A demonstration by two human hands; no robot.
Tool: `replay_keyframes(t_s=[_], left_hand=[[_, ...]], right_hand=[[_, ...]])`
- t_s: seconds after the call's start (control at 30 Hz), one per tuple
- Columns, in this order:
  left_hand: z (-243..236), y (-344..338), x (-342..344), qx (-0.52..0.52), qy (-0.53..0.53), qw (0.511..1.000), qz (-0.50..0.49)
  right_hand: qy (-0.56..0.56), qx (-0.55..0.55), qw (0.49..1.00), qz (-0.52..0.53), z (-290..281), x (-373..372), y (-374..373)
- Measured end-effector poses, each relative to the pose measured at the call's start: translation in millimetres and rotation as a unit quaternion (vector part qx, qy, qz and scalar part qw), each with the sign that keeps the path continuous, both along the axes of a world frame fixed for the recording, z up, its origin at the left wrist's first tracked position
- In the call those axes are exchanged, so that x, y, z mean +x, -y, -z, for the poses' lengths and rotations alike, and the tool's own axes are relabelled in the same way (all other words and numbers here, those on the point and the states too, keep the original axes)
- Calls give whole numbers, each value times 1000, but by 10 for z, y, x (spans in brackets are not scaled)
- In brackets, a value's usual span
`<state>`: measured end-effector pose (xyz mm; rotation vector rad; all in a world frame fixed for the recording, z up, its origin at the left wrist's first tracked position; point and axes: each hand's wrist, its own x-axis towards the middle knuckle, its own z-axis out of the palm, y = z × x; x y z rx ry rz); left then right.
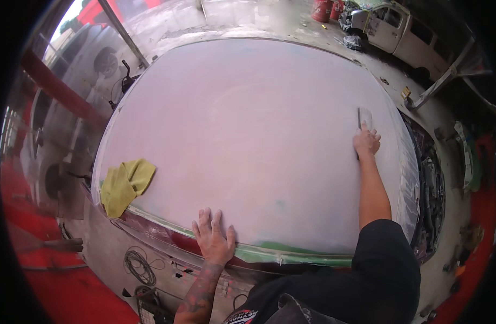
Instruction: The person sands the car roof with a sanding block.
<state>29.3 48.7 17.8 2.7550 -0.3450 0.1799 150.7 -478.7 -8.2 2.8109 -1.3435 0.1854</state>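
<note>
Here, right hand (366, 142) gripping a small grey sanding block (364, 117) on the wide, pale primed car hood (248, 140), left hand (214, 237) lying open, flat, empty at its near edge, crumpled yellow cloth (126, 184) resting nearby.

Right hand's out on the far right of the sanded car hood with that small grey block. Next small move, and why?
Probably draw the small grey sanding block back toward the body along the pale, primer-dulled car hood. The right hand presses it near the far right edge with the arm at full stretch, while the left hand braces flat on the near edge. The folded yellow cloth lies untouched at the left.
</note>
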Motion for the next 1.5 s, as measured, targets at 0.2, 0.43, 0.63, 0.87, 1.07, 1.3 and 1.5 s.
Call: replay_keyframes(t_s=[0.2,0.43,0.63,0.87,1.07,1.3,1.5], left_hand=[[1,-14,-13,-6,17,1000,-4],[94,-115,-21,-17,30,999,-7],[56,-39,1,-8,15,1000,-15],[-7,15,-22,-13,21,1000,-7],[59,0,24,-27,25,999,1],[64,-67,8,-9,16,1000,-8],[10,-8,38,2,12,1000,-7]], right_hand=[[6,50,928,-369,-343,1404,-2917],[38,19,938,-345,-299,956,-2062],[-45,14,998,33,11,-789,317],[15,-44,992,-113,-97,233,-872],[11,58,899,-434,-352,1128,-3352],[47,20,956,-290,-298,282,-1587],[-49,22,997,53,-111,-999,67]])
